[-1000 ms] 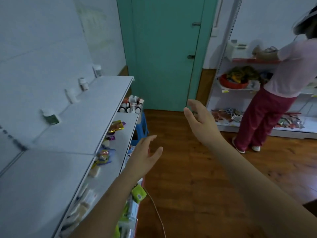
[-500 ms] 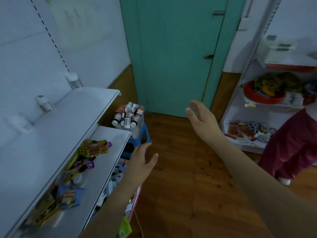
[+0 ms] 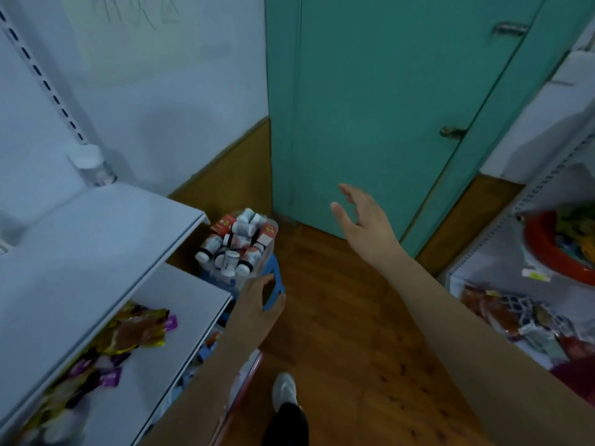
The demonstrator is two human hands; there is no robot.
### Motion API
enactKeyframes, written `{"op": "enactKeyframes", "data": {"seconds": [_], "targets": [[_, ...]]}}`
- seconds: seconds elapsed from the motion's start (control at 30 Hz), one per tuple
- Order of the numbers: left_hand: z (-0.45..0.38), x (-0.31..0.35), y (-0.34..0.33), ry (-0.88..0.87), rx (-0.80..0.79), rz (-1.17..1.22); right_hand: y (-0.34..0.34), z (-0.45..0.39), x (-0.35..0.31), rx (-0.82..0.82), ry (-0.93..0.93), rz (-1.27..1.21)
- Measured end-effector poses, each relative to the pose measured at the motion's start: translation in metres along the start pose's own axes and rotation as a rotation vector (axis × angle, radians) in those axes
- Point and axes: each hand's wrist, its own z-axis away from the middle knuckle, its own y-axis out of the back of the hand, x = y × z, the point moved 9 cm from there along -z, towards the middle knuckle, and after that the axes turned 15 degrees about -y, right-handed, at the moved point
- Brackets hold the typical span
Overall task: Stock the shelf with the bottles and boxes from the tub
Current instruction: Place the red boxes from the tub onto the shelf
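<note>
Clear plastic tub [image 3: 269, 233]; matt white shelf [image 3: 96, 239]; glossy wood floor [image 3: 347, 317]; crinkly foil packets [image 3: 138, 329].

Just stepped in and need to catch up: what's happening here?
A person is stocking shelves and is reaching toward a clear tub heaped with small white-capped bottles and red boxes, which sits on a blue stool by the teal door. Both hands are empty: the left hand hangs open near the stool, the right hand is spread in the air. One bottle already stands on the top shelf; snack packets lie on the shelf below.
</note>
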Motion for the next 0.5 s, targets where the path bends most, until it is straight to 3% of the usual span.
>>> {"op": "enactKeyframes", "data": {"seconds": [0.3,0.5], "targets": [[-0.169,-0.065,0.002,0.144,0.005,-0.018,-0.042,-0.21,-0.037,-0.101,0.039,0.059],[-0.227,-0.099,0.005,0.239,0.062,-0.021,-0.117,-0.304,-0.052,-0.253,0.111,0.102]]}}
